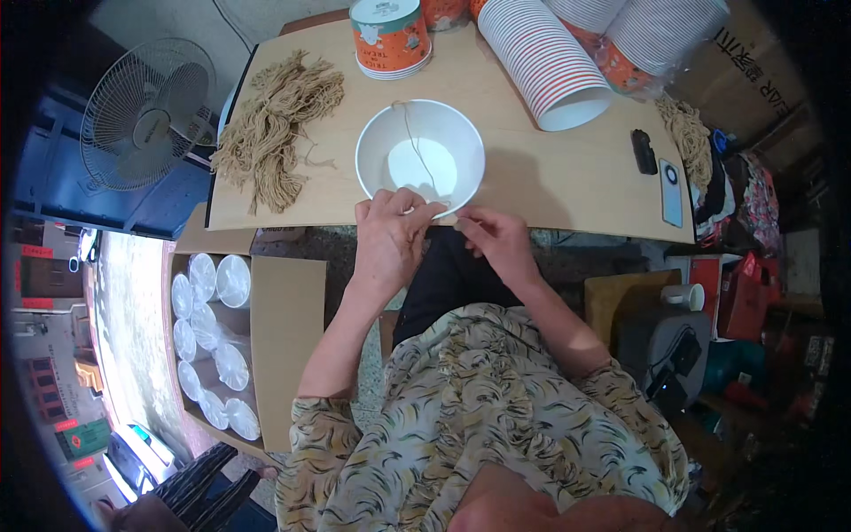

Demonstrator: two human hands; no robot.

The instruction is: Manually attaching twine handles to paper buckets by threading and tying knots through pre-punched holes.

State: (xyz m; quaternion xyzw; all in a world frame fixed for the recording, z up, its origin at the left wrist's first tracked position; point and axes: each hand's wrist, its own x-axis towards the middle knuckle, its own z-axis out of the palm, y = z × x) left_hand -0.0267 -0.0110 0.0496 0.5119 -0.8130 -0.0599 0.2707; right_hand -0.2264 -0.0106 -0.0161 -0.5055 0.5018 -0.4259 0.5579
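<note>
A white paper bucket point(372, 160) stands at the table's near edge, its mouth facing up. A thin tan cord point(415, 146) is fixed at its far rim and hangs across the inside toward the near rim. My left hand point(390, 226) grips the near rim, fingers bent over the edge and inside. Just right of it, my right hand point(501, 244) pinches close outside the rim, with what looks like the cord's end at its fingertips. The fingers partly hide that spot.
A bundle of tan cords point(279, 124) lies left on the table point(576, 195). An orange printed bucket point(390, 44) and nested bucket stacks point(545, 66) stand behind. A phone point(672, 195) lies right. A carton point(288, 355) of wrapped stacks and a fan point(146, 115) are left.
</note>
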